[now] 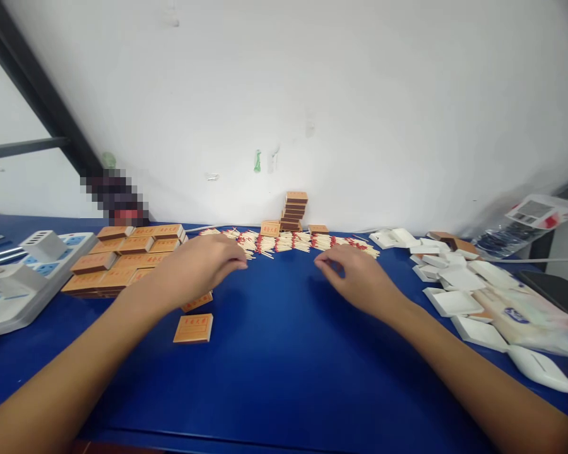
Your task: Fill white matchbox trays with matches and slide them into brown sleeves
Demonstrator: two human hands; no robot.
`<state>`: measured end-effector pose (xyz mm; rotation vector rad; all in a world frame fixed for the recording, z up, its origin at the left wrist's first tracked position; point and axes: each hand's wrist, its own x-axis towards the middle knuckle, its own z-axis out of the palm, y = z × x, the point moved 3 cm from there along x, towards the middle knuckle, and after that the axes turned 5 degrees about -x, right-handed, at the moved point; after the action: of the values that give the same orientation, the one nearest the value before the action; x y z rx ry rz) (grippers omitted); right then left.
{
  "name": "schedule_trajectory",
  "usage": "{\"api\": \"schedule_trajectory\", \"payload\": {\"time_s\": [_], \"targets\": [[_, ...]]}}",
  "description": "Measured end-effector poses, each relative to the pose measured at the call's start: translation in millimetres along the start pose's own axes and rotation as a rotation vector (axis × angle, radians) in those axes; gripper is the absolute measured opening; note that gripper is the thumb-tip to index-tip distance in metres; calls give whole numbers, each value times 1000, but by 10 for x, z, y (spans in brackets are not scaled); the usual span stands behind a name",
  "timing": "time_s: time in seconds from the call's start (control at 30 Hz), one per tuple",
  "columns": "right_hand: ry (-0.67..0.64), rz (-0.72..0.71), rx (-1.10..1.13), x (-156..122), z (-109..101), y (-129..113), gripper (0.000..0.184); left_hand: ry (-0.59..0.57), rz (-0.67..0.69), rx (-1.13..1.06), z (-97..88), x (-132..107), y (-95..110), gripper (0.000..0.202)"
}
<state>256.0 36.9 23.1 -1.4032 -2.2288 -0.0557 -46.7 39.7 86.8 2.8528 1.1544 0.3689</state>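
My left hand (213,257) hovers over the blue table, its fingers bent and drawn together, with nothing visible in them. Two matchboxes lie near it: a flat orange matchbox (194,328) and another matchbox (197,302) partly covered by the wrist. My right hand (357,277) is across from it, thumb and fingertips brought together, also showing nothing between them. Just beyond both hands runs a long row of loose matches (284,242) with red heads. A stack of matchboxes (295,211) stands behind the row, between a leaning matchbox (270,228) and a flat matchbox (318,229).
Stacked matchboxes (127,252) fill the left side, beside a white power strip (42,271). White matchbox trays (457,302) lie jumbled at right, near a tissue pack (525,315) and a plastic-wrapped item (506,233). A wall (360,126) closes off the back of the blue table (274,366).
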Motion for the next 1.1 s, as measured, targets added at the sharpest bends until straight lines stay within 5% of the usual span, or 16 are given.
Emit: {"api": "schedule_trajectory", "payload": {"time_s": [0.17,0.3,0.57,0.93,1.1], "targets": [[-33,295,-345,85,-237,525,26,-167,-82,199,199,412,-1,35],[-66,370,-498,104,-451,796,27,-155,-88,240,309,350,-137,14],[-186,595,-561,-57,-917,1333,23,-84,20,260,296,221,-111,25],[-211,440,-604,24,-301,1528,32,-74,133,243,439,195,174,22],[-92,397,-567,35,-405,1443,28,-76,145,228,464,190,185,23]]}}
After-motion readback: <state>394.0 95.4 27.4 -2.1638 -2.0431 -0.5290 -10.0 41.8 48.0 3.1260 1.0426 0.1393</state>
